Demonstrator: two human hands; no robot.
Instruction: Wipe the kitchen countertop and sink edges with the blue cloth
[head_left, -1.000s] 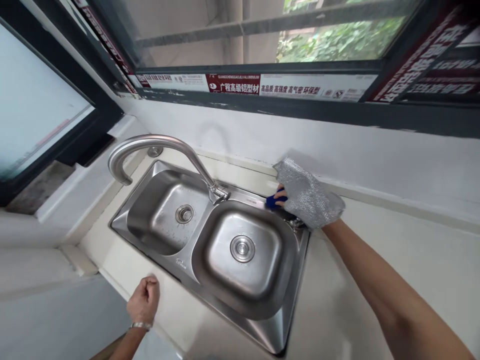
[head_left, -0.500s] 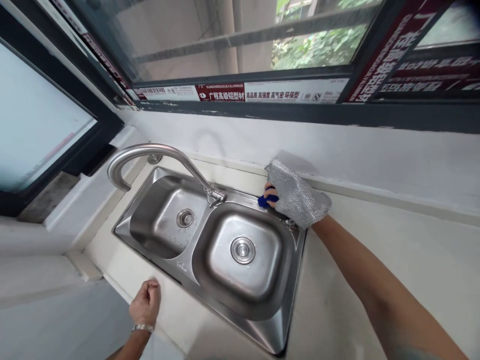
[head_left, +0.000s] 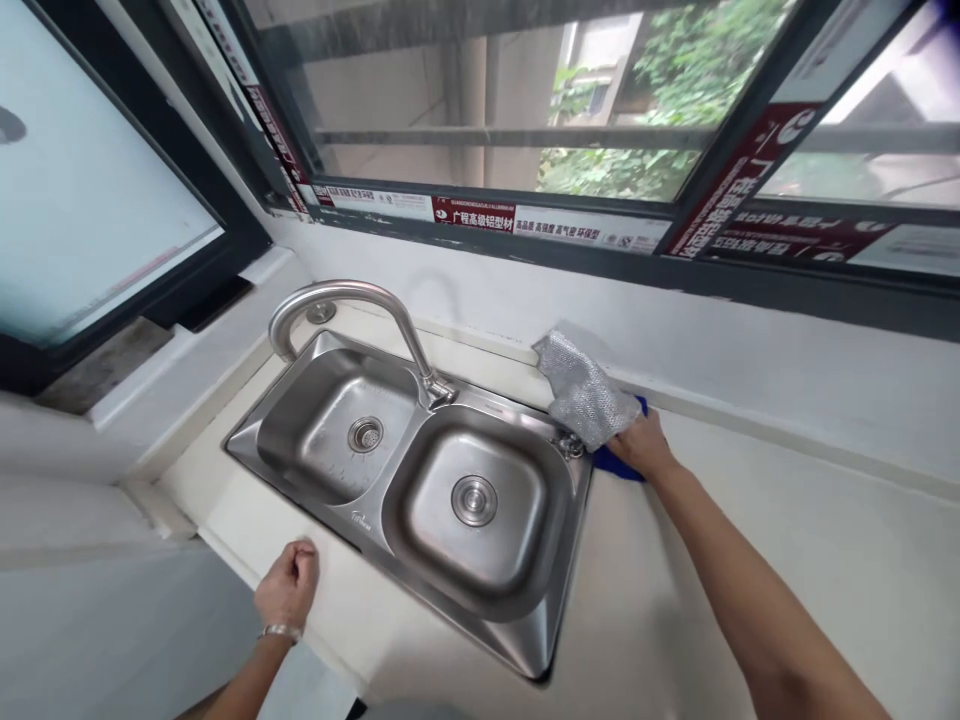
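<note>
My right hand is at the back right corner of the double sink, pressing on the worktop. It grips a silver mesh dishcloth, which trails off to the left over the sink's back rim. Blue cloth shows under and behind the same hand; whether it is a separate piece I cannot tell. The fingertips are partly hidden. My left hand, with a bracelet at the wrist, rests as a fist on the front edge of the worktop, left of the sink, with nothing visible in it.
A curved metal tap rises behind the divider between the two bowls. Small metal fittings sit at the sink's back right corner. White worktop stretches to the right. A dark-framed window stands above the back wall.
My right hand has moved right, off the sink's back rim and onto the worktop beside it, with the dishcloth. The left fist stays on the worktop edge. The view has tilted slightly.
</note>
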